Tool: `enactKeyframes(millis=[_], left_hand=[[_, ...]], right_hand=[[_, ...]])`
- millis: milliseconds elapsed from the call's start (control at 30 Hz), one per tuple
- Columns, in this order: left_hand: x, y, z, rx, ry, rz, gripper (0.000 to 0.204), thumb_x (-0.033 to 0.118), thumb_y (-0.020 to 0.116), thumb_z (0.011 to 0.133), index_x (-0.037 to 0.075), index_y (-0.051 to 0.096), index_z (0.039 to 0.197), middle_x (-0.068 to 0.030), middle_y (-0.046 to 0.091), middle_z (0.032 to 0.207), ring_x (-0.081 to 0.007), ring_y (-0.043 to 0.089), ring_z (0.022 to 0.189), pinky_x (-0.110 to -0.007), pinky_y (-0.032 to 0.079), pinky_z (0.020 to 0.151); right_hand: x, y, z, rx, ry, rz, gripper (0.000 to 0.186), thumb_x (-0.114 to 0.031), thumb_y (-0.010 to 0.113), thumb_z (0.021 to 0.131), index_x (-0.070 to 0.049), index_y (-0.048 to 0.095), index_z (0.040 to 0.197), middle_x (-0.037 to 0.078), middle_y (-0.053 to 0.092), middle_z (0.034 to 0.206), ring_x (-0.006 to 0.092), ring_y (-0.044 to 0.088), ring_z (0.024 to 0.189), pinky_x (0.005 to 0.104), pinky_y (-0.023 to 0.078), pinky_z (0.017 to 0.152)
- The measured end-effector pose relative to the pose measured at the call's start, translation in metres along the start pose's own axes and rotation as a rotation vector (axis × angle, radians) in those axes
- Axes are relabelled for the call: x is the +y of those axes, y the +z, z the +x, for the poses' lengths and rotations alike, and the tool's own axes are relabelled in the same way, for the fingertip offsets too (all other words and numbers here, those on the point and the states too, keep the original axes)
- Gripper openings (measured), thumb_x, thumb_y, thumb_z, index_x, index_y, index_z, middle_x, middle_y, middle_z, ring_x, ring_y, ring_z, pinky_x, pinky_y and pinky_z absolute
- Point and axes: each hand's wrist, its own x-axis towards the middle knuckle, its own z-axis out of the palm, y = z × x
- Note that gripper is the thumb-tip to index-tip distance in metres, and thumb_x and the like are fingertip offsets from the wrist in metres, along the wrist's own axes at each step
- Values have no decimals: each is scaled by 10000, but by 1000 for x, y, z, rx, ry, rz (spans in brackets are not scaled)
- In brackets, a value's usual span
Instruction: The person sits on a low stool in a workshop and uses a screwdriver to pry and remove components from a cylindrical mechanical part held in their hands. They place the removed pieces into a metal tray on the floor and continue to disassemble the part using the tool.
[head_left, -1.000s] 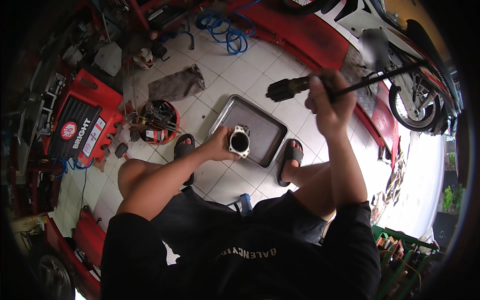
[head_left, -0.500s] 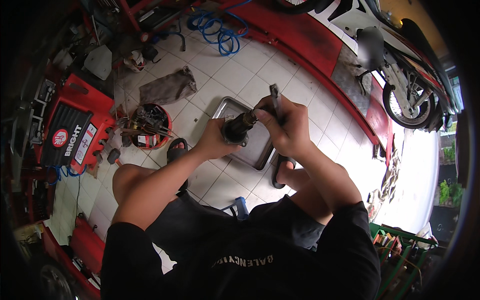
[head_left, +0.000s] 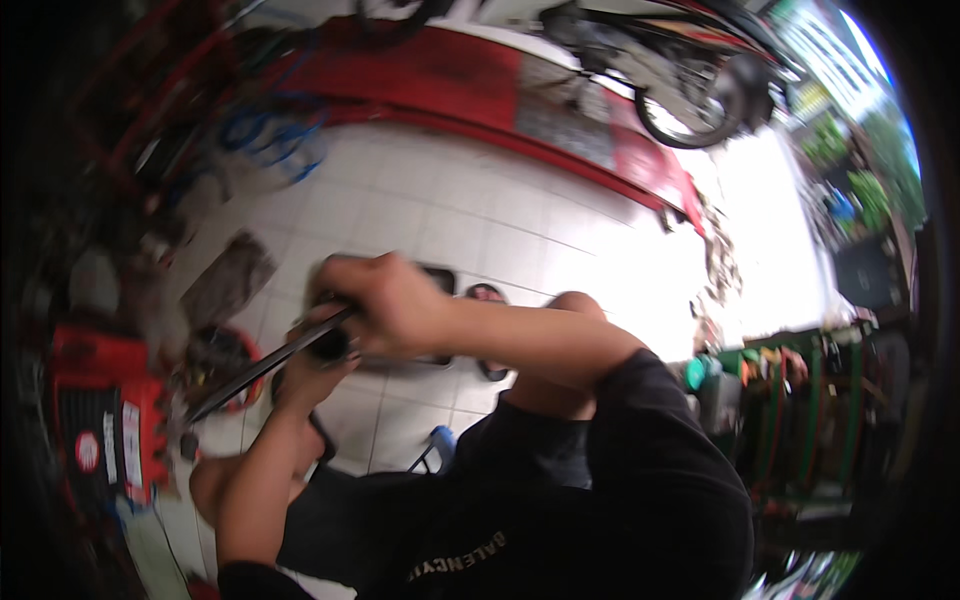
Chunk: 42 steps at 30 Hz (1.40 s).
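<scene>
Both of my hands are together in front of me, blurred by motion. My left hand (head_left: 312, 365) is wrapped round a dark, short cylindrical metal part (head_left: 332, 345), most of it covered by my fingers. Just above it, my right hand (head_left: 392, 303) is closed on a long, slim metal hand tool (head_left: 265, 372). The tool slants down to the left past my left hand, and blur hides its exact kind. Behind my hands, a rectangular metal tray (head_left: 440, 282) on the floor is mostly covered.
A dirty cloth (head_left: 230, 278) lies on the tiled floor at left, near a red tub (head_left: 245, 345) of tools. A red machine (head_left: 105, 425) stands further left. Beyond are a blue coiled hose (head_left: 270, 140), a red lift platform (head_left: 430, 75) and a motorcycle (head_left: 680, 90). Green racks (head_left: 800, 400) stand at right.
My view has turned right. My right hand has moved across over the cylindrical part, and its tool has swung from pointing up to pointing down-left. Both hands keep their hold.
</scene>
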Motion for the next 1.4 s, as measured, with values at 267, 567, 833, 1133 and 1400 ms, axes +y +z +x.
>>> enactKeyframes(millis=[267,567,833,1133,1400], left_hand=[[-69,-12,4,56,-49,-46,619,-26,762,722,-18,461,1262,-123,593,1195,-193,614,1072,-326,493,896],[-18,0,6,138,11,21,443,-44,772,687,-29,575,1084,-57,657,986,-152,661,842,-306,529,746],[-5,5,7,97,63,122,447,20,784,673,-30,603,1079,-112,703,986,-189,707,899,-324,545,764],[-9,4,12,136,6,34,459,0,777,681,-5,601,1105,-29,683,991,-122,682,926,-278,543,814],[-12,-4,18,149,202,140,237,41,795,672,23,667,871,-53,698,796,-122,670,736,-303,532,688]], right_hand=[[-1,-2,2,-27,4,-69,300,-97,702,683,-21,537,922,176,634,790,443,638,762,511,487,621],[1,7,6,-1,-41,-55,314,-117,711,738,-16,543,984,173,641,785,433,649,759,510,499,627],[-4,1,2,25,9,10,226,-170,714,832,-26,577,941,168,652,783,410,660,743,474,527,649],[1,-7,10,76,-66,69,198,-102,713,819,-11,588,942,169,662,797,397,678,764,438,537,653],[3,-11,18,155,-81,60,140,59,625,814,30,616,951,174,718,814,264,753,751,329,582,651]])
